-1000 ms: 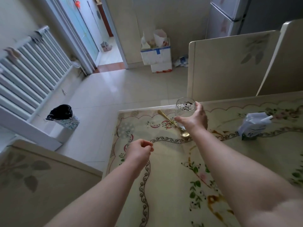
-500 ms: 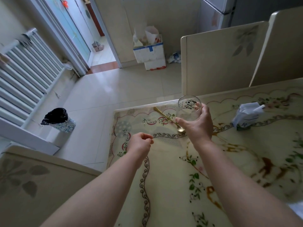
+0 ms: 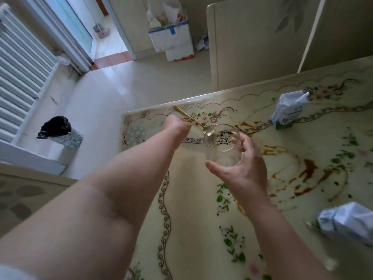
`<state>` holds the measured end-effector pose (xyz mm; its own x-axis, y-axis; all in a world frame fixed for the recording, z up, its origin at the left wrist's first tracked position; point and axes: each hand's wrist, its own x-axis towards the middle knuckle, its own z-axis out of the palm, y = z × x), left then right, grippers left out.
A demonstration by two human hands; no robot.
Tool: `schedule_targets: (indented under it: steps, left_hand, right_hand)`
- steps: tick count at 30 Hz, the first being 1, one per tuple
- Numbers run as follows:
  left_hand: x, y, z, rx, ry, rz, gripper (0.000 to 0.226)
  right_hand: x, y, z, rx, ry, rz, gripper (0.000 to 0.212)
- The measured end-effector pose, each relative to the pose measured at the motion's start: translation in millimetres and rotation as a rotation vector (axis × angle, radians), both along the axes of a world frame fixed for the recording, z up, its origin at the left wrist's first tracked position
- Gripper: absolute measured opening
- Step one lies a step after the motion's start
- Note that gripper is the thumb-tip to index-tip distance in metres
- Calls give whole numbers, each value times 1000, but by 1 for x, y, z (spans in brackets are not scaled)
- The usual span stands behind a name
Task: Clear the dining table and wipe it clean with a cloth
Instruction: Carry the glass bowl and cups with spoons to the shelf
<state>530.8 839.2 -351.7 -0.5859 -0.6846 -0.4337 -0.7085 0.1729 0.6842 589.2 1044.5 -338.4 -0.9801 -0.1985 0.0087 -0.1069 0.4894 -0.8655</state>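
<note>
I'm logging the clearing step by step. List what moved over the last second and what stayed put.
The right hand lifted the glass off the table and tilted it, drawing it nearer. The left hand reached forward to the gold spoon, fingers curled at its handle; a grip is unclear. The gold spoon, the crumpled carton and the brown stains stayed where they were.

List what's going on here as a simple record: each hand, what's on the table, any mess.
Right hand: holds a clear glass, tilted, over the table
Left hand: curled at the gold spoon; grip hidden
Spoon position: near the table's far corner
Litter: crumpled carton with straw; crumpled wrapper
Mess: brown stains
Cloth: none in view
</note>
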Motion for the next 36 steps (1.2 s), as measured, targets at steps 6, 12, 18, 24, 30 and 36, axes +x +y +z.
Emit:
schedule_targets:
  steps: [6,12,18,24,30,36]
  left_hand:
    - [-35,-3,-15,-55,-69,13,20]
    - [-57,-20,-28,-40,-68,130,37]
    - [-65,-31,-44,-58,-71,193,33]
    - [-65,-17,-34,-93,-110,171,18]
    - [-59,-10,-24,-98,-62,146,19]
    - [-40,-4,-7,40,42,136,14]
  right_hand:
    - [-1,10,-8,10,9,7,90]
    - [0,12,-12,-3,50,30,87]
    - [2,12,-14,-36,60,79,85]
    - [0,14,-19,-40,60,78,86]
    - [1,14,-22,-31,56,63,90]
    - [9,11,-14,-54,45,69,90]
